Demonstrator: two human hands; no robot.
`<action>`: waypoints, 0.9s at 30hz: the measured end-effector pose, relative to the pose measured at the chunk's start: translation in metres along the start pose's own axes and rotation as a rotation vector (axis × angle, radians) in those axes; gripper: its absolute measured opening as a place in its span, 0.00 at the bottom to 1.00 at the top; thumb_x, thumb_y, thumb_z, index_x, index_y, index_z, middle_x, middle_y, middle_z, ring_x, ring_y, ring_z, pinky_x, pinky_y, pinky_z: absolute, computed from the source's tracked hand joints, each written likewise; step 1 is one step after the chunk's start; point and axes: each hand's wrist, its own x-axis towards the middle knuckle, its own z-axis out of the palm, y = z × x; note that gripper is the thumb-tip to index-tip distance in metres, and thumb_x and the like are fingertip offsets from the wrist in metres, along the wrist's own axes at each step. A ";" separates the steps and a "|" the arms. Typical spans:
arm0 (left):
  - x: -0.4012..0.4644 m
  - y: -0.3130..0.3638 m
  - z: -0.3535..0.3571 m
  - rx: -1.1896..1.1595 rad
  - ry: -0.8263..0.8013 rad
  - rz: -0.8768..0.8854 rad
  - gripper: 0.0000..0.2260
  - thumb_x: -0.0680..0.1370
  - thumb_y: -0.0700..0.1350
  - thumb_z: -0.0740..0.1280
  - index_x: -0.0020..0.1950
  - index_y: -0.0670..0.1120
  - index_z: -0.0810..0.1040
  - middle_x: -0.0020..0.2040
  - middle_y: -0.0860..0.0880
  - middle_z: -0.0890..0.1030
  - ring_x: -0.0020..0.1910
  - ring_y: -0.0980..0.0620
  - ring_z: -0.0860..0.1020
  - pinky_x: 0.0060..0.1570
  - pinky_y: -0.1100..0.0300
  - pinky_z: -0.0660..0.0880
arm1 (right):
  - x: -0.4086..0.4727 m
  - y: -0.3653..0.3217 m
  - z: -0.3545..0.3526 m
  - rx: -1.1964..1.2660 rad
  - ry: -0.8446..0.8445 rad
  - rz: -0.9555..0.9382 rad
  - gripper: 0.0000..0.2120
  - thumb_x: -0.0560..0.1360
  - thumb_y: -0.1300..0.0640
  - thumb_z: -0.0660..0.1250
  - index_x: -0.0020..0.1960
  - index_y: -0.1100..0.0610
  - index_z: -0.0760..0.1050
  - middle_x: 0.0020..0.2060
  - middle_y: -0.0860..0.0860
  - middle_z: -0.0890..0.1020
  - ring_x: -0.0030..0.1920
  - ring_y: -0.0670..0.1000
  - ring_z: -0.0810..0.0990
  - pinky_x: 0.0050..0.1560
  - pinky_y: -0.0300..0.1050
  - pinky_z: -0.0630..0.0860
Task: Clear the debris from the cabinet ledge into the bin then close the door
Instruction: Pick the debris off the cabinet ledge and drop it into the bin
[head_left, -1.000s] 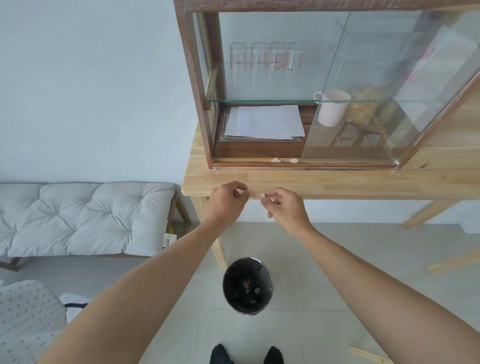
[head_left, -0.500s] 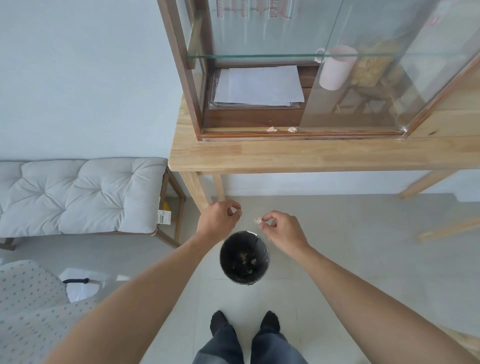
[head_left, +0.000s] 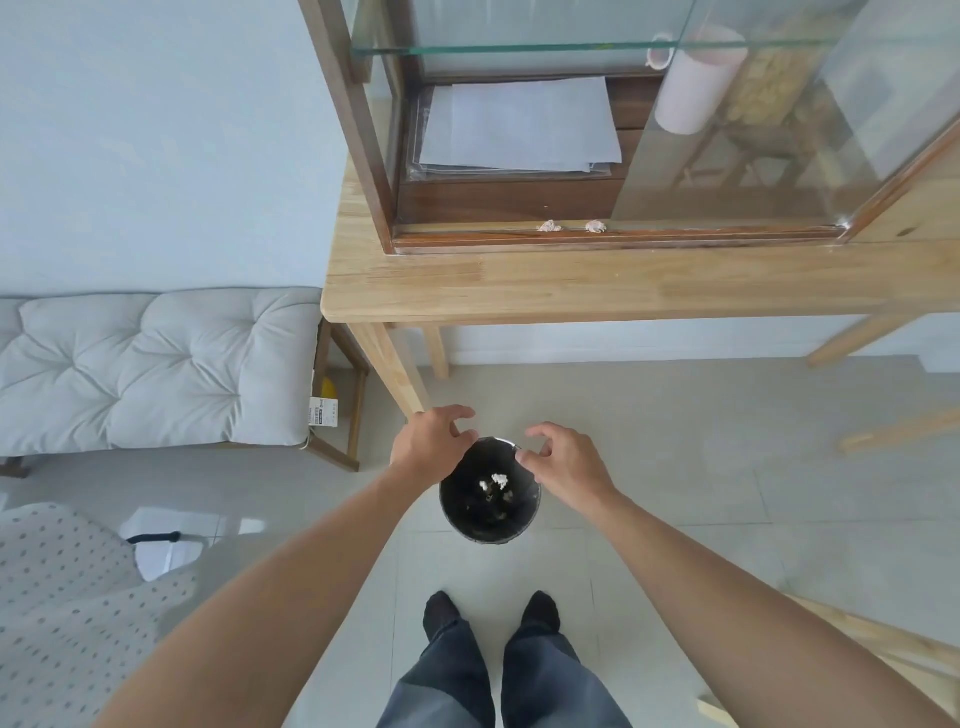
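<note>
Both hands, left hand (head_left: 431, 441) and right hand (head_left: 566, 462), fingers spread over the bin (head_left: 491, 530), pale scraps (head_left: 493, 482) inside, two bits (head_left: 571, 226) on the ledge (head_left: 467, 234).

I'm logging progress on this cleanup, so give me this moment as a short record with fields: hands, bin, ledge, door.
left hand: fingers spread, empty, above the bin's left rim
right hand: fingers spread, empty, above the bin's right rim
bin: dark and round, on the floor by the person's feet; pale scraps inside
ledge: two bits of debris lie on it, side by side
glass door: open, swung out to the right
left to do: remaining debris, then the door
</note>
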 end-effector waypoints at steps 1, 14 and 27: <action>0.000 0.001 -0.002 -0.010 0.009 0.006 0.15 0.82 0.53 0.71 0.69 0.57 0.81 0.42 0.58 0.82 0.41 0.53 0.83 0.47 0.51 0.86 | 0.000 -0.001 -0.002 0.008 0.008 -0.003 0.20 0.79 0.46 0.73 0.70 0.48 0.82 0.41 0.47 0.85 0.51 0.54 0.87 0.61 0.54 0.82; -0.005 0.049 -0.058 -0.056 0.181 0.183 0.15 0.82 0.53 0.70 0.69 0.55 0.82 0.35 0.60 0.79 0.35 0.62 0.78 0.35 0.68 0.70 | -0.003 -0.049 -0.053 0.133 0.179 -0.124 0.16 0.80 0.47 0.73 0.66 0.50 0.84 0.38 0.52 0.86 0.45 0.53 0.86 0.52 0.49 0.82; 0.016 0.114 -0.117 -0.066 0.294 0.322 0.12 0.81 0.50 0.71 0.65 0.55 0.84 0.37 0.57 0.81 0.41 0.50 0.80 0.42 0.56 0.78 | 0.011 -0.100 -0.117 0.261 0.395 -0.252 0.10 0.80 0.48 0.73 0.60 0.47 0.85 0.32 0.49 0.84 0.36 0.48 0.84 0.41 0.45 0.79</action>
